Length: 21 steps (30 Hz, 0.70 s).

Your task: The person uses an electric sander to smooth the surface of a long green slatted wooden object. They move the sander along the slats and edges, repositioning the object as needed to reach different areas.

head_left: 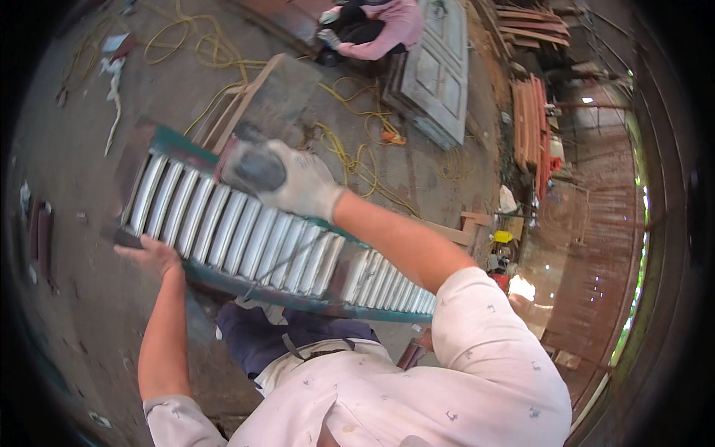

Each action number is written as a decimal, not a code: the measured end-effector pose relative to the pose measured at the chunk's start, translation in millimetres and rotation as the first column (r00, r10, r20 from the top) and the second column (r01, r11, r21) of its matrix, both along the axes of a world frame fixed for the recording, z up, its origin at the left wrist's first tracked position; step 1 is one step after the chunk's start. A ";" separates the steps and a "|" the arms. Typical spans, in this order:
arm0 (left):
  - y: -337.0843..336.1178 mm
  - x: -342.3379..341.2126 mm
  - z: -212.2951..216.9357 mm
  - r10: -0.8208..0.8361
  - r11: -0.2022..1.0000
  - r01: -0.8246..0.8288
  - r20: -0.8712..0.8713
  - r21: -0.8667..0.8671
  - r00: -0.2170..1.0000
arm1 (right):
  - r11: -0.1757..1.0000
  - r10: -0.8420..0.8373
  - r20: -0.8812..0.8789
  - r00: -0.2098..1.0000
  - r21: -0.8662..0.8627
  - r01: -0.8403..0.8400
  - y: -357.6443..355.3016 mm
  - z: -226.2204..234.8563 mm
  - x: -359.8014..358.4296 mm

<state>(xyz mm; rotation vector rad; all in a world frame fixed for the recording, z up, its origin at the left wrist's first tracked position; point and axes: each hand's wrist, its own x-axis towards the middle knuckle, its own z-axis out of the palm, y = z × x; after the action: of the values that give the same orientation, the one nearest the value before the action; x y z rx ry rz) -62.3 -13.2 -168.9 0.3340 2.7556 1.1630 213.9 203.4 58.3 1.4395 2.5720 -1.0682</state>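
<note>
A long louvered shutter [231, 227] lies slantwise in front of me, with pale slats in a worn green and dark frame. My right hand [309, 182], in a pale work glove, is closed around a power sander [255, 170]. The sander, dark and blurred, rests on the far rail of the shutter near its left end; its underside is hidden. My bare left hand [156, 257] grips the near left corner of the frame, its fingers along the edge. What supports the shutter from below is mostly hidden.
Beyond the shutter stands a wooden frame [246, 100]. Yellow cords [357, 160] snake over the floor. Another person [372, 33] in pink crouches at the far side, beside stacked grey panel doors [432, 82]. Reddish planks [529, 127] are piled at the right.
</note>
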 end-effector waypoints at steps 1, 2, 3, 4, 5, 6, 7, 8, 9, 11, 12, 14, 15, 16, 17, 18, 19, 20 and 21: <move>2.7 -2.4 -0.6 0.003 1.000 -0.003 -0.027 -0.029 1.000 | 1.000 -0.025 0.037 0.999 0.012 0.024 -11.3 -2.5 32.2; 13.9 5.0 15.1 0.019 0.999 -0.017 0.057 -0.035 0.998 | 0.999 -0.048 0.070 0.996 0.015 0.047 -21.6 -4.2 65.5; 21.9 16.1 42.5 0.037 0.998 -0.030 0.137 -0.054 0.990 | 0.995 -0.089 0.135 0.987 -0.038 0.095 -30.4 1.3 93.7; 22.4 19.6 58.4 0.068 0.996 -0.053 0.208 -0.074 0.976 | 0.987 -0.114 0.192 0.975 -0.089 0.133 -41.3 6.3 120.1; 15.6 14.6 44.8 0.066 0.989 -0.048 0.121 -0.141 0.990 | 0.992 -0.109 0.167 0.980 -0.050 0.119 -50.9 8.7 143.4; 11.2 13.1 39.9 0.056 0.990 -0.045 0.082 -0.136 0.995 | 0.995 -0.095 0.128 0.987 -0.001 0.096 -57.3 4.5 167.5; 9.8 12.3 35.9 0.055 0.991 -0.049 0.045 -0.125 0.997 | 0.995 -0.098 0.106 0.990 0.045 0.094 -66.3 -2.6 194.2; 13.3 9.2 33.8 0.064 0.992 -0.063 -0.001 -0.108 0.998 | 0.994 -0.110 0.152 0.982 -0.002 0.112 -70.7 -0.2 210.1; 16.0 11.4 35.3 0.081 0.988 -0.079 0.012 -0.133 0.997 | 0.990 -0.122 0.202 0.972 -0.046 0.134 -76.0 3.3 227.0; 19.5 14.4 44.0 0.120 0.977 -0.110 0.045 -0.183 0.992 | 0.985 -0.133 0.132 0.982 -0.088 0.145 -79.3 4.0 236.1; 22.4 17.2 46.4 0.134 0.972 -0.117 0.072 -0.202 0.988 | 0.987 -0.134 0.099 0.986 -0.072 0.141 -78.7 3.4 225.8; 23.6 17.9 51.6 0.155 0.965 -0.126 0.110 -0.230 0.982 | 0.990 -0.130 0.046 0.990 -0.040 0.132 -73.2 6.2 191.8; 25.2 17.2 54.4 0.163 0.963 -0.132 0.119 -0.233 0.979 | 0.992 -0.129 0.026 0.991 -0.010 0.129 -63.5 4.9 172.1; 25.1 19.0 53.6 0.158 0.962 -0.122 0.132 -0.244 0.979 | 0.990 -0.140 0.011 0.990 0.013 0.140 -59.5 0.5 153.9; 23.8 16.0 46.4 0.149 0.952 -0.130 0.050 -0.277 0.988 | 0.990 -0.138 -0.012 0.990 0.029 0.139 -55.5 -2.8 134.2; 22.1 14.5 40.3 0.146 0.956 -0.126 0.056 -0.266 0.988 | 0.991 -0.134 -0.017 0.991 0.010 0.134 -50.0 0.0 115.7; 26.5 19.2 45.4 0.136 0.957 -0.116 0.056 -0.265 0.989 | 0.990 -0.137 -0.024 0.990 -0.019 0.136 -42.9 2.1 98.9; 30.5 23.1 57.8 0.139 0.960 -0.120 0.056 -0.254 0.989 | 0.992 -0.125 -0.033 0.992 -0.040 0.124 -35.1 9.8 81.2; 34.2 26.0 73.5 0.149 0.961 -0.117 0.114 -0.251 0.982 | 0.989 -0.125 -0.013 0.992 -0.082 0.124 -30.0 17.6 68.1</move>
<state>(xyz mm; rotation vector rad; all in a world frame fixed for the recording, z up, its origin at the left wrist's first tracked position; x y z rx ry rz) -36.3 21.0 -95.4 0.0423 2.7960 0.8231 282.0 173.4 76.0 1.5965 2.4477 -1.1903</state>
